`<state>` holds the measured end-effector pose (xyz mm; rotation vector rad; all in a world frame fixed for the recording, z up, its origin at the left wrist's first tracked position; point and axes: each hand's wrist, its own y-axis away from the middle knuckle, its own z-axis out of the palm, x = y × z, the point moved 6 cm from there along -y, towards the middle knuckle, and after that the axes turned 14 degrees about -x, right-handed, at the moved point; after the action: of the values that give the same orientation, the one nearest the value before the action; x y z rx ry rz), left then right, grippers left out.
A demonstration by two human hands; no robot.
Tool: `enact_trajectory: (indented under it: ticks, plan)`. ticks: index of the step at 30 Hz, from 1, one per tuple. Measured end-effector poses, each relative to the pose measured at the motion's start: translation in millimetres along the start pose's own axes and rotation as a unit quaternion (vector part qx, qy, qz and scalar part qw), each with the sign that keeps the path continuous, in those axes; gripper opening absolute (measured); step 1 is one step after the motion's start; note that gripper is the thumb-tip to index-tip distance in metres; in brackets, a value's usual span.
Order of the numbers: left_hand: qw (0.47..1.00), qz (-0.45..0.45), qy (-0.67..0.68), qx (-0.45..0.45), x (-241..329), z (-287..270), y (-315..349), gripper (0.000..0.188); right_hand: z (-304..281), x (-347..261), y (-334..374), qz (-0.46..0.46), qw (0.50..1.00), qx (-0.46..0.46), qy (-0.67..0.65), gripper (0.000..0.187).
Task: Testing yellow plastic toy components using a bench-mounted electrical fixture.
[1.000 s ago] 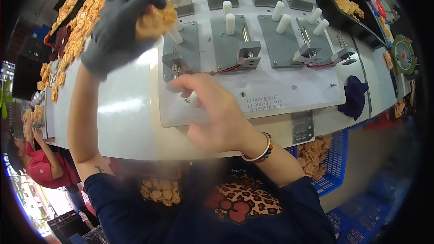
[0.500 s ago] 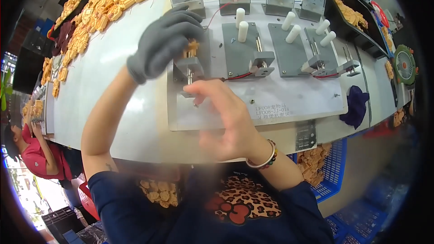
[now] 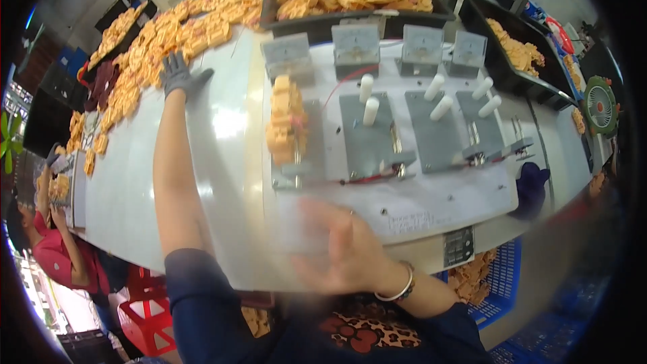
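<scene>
My left hand point(image 3: 182, 77), in a grey glove, reaches far out to the left with its fingers spread, at the near edge of a heap of orange plastic parts point(image 3: 202, 35). It holds nothing that I can see. My bare right hand point(image 3: 347, 249), smeared by motion, hangs in front of the test board point(image 3: 445, 205) with thumb and fingers apart and nothing in them. On the leftmost grey fixture point(image 3: 309, 155) sits an orange plastic part point(image 3: 288, 121). The fixture's metal pins and clamp are partly hidden by that part.
Three more grey fixtures with white posts point(image 3: 371, 111) stand to the right, behind them a row of analog meters point(image 3: 356, 47). Black trays point(image 3: 397, 25) of orange parts line the back. A dark cloth point(image 3: 532, 189) and green fan point(image 3: 601, 104) are at right; a co-worker point(image 3: 64, 249) sits at left.
My left hand has left the leftmost fixture and swung out to the heap at far left. The orange part on that fixture now shows. The head view has tilted farther up the table.
</scene>
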<state>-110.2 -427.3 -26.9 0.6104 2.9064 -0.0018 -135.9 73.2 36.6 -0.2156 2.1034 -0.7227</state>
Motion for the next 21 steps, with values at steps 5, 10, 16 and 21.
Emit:
enact_trajectory:
  ticks: [5,10,16,21]
  plan:
    - [0.996,-0.027,0.082,-0.016,3.6,-0.6,4.0,0.115,0.2,3.6,3.8,0.044,0.998,-0.045,-0.004,0.073]
    - [0.994,-0.013,0.081,0.070,6.7,-6.3,31.7,0.093,-3.7,3.6,5.0,0.058,0.997,-0.030,-0.046,0.070]
    - [0.919,0.258,0.220,0.200,21.4,6.7,136.1,0.042,-38.3,1.0,25.5,0.072,0.990,0.035,-0.115,0.060]
    - [0.871,0.339,0.350,0.064,7.5,14.6,192.9,0.038,-87.6,-5.0,29.1,0.114,0.968,0.112,0.193,0.063]
